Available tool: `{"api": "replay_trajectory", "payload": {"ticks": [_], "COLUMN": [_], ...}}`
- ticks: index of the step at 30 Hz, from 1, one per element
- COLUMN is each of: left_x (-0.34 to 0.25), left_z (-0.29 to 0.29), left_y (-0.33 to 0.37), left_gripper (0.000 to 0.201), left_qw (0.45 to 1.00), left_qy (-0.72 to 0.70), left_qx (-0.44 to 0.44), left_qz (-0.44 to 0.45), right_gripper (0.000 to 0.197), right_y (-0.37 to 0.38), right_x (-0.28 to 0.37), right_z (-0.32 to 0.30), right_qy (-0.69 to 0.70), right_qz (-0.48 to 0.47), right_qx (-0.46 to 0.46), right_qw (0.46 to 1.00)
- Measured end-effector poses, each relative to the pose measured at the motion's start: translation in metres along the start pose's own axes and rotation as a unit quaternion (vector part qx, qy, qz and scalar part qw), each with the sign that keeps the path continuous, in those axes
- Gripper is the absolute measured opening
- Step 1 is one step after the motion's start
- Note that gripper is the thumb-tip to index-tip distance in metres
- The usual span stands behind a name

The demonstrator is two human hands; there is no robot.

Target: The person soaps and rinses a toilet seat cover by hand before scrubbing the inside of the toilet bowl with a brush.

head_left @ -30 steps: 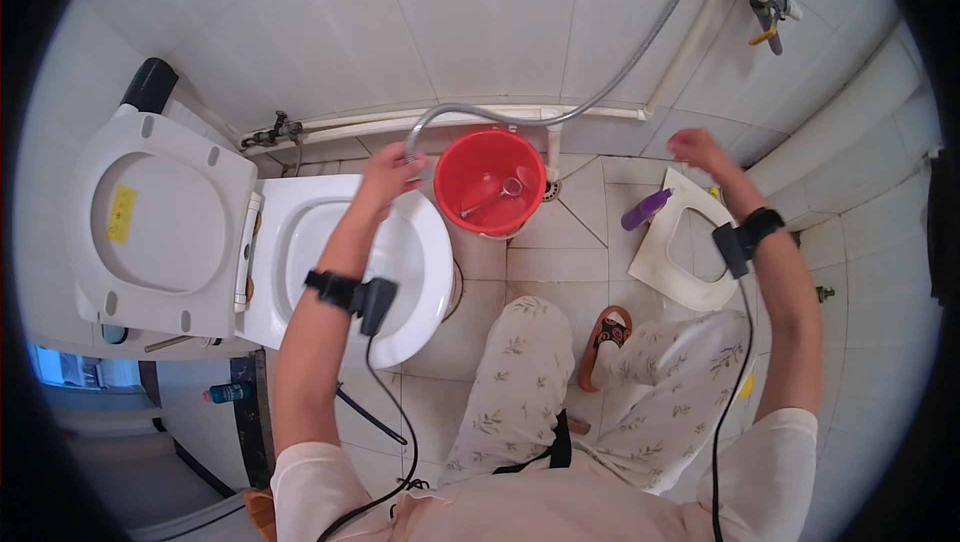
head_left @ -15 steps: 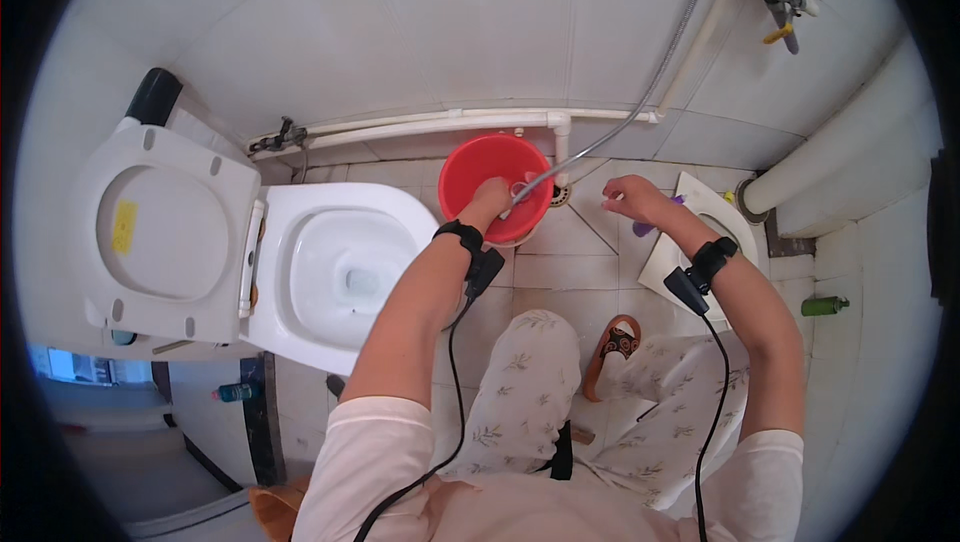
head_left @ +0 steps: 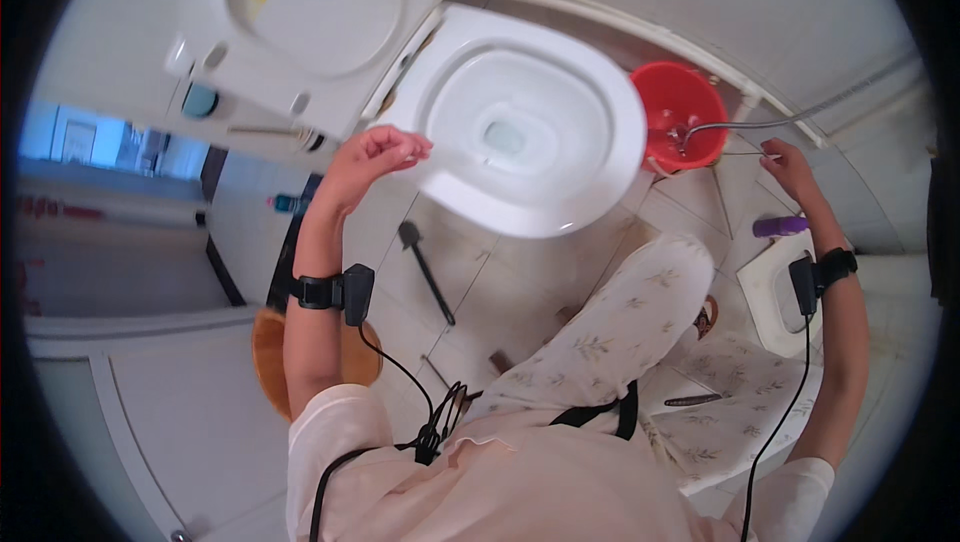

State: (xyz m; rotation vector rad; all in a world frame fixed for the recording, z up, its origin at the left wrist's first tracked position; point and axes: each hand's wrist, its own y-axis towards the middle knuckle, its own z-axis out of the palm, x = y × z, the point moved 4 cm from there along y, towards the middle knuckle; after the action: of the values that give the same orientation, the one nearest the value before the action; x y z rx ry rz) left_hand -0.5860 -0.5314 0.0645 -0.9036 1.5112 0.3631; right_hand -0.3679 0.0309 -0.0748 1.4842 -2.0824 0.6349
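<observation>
Left hand (head_left: pixel 372 157), centre-left, curled; right hand (head_left: pixel 793 172), right: we cannot tell either grip. We'd keep the grey hose (head_left: pixel 742 126) inside the red bucket (head_left: pixel 690 85), upper right.

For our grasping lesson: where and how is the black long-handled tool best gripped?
Probably by the handle, near its free end, from above with the left hand: the tool lies on the floor, slim handle nearest, wider head beyond.
</observation>
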Motion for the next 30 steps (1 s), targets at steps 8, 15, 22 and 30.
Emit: {"api": "replay_trajectory", "payload": {"ticks": [8, 15, 22, 30], "left_x": [0.407, 0.546, 0.548, 0.539], "left_z": [-0.074, 0.017, 0.052, 0.032], "left_y": [-0.152, -0.174, -0.153, -0.121], "left_gripper": [0.012, 0.039, 0.042, 0.042], "left_qw": [0.908, 0.844, 0.882, 0.84], "left_qy": [-0.084, 0.452, 0.263, 0.216], "left_qx": [-0.188, -0.133, -0.27, -0.313], "left_qz": [-0.364, -0.257, -0.281, -0.388], "right_gripper": [0.027, 0.02, 0.021, 0.018], "right_y": [0.037, 0.028, 0.005, -0.07], "right_x": [0.222, 0.297, 0.275, 0.179], "right_z": [0.084, 0.133, 0.093, -0.044], "right_qy": [-0.087, -0.148, -0.168, -0.3], "right_qz": [-0.145, -0.229, -0.152, 0.037], "right_qx": [0.022, 0.077, 0.057, -0.06], "right_qw": [0.985, 0.959, 0.972, 0.951]}}
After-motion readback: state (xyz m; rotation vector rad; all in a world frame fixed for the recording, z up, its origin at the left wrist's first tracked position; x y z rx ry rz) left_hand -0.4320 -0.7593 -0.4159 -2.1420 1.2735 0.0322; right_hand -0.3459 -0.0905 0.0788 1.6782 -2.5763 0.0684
